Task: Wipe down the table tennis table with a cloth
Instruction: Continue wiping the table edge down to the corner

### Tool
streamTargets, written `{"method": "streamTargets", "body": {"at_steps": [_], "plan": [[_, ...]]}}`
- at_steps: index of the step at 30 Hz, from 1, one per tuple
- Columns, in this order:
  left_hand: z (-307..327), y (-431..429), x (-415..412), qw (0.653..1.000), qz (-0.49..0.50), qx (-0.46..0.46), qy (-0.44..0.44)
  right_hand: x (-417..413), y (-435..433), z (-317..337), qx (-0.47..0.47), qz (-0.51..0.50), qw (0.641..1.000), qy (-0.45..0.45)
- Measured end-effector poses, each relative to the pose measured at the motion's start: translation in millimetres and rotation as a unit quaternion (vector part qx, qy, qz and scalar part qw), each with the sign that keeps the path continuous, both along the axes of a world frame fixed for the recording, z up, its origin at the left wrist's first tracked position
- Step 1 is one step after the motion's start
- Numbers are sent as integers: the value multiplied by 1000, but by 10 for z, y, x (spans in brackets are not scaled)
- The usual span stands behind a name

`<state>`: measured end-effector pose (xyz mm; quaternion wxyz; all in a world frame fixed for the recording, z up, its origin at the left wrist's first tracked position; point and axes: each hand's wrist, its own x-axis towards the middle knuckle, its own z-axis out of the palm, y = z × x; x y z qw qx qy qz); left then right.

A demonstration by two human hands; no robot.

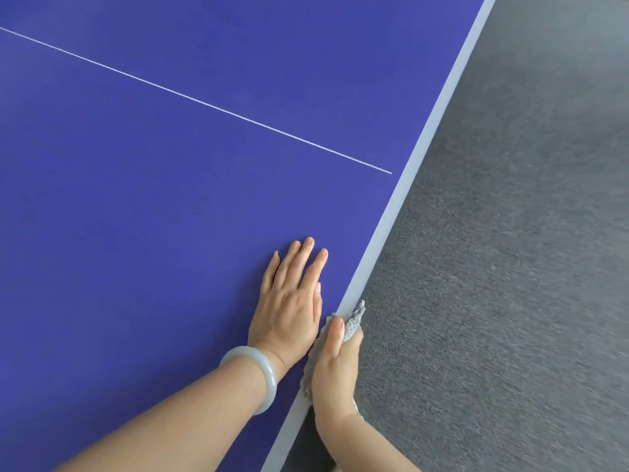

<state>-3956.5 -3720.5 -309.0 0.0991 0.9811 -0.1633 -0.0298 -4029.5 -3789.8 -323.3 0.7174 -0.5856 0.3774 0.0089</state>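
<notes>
Stretching along the table edge (391, 216), cloth (352, 323) gripped by right hand (335, 373).

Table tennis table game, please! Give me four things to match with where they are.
Things:
1 left hand
2 cloth
3 bracelet
4 carpet

Places:
A round the left wrist
B down beside the table
C flat on the blue tabletop
D gripped by the right hand at the table's pale edge

Pairs: 1-C, 2-D, 3-A, 4-B

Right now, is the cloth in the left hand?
No, the left hand lies flat on the table, while the right hand grips the cloth at the table's edge.
</notes>
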Motion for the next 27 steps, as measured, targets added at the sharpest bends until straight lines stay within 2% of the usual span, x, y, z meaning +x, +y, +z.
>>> {"method": "streamTargets", "body": {"at_steps": [3,7,10,13,16,18,23,27], "plan": [[0,-5,11,1000,0,12,1,603,-359,77,8,-12,1000,-6],[-7,15,5,1000,-3,20,-3,1347,-754,180,-42,-35,998,-3],[-29,14,6,1000,-3,17,-6,1291,-685,93,-33,-53,998,-3],[-34,-1,8,1000,3,19,-10,803,-415,-28,-5,-47,999,-4],[-31,1,2,1000,5,23,-5,514,-304,-6,28,-8,1000,4],[-21,4,7,1000,7,24,1,735,-465,-27,57,17,998,1],[102,-79,75,999,23,31,6,1841,-1186,-7,53,7,998,-29],[217,-412,522,998,51,-1,-27,2039,-1357,-66,0,80,997,20]]}}
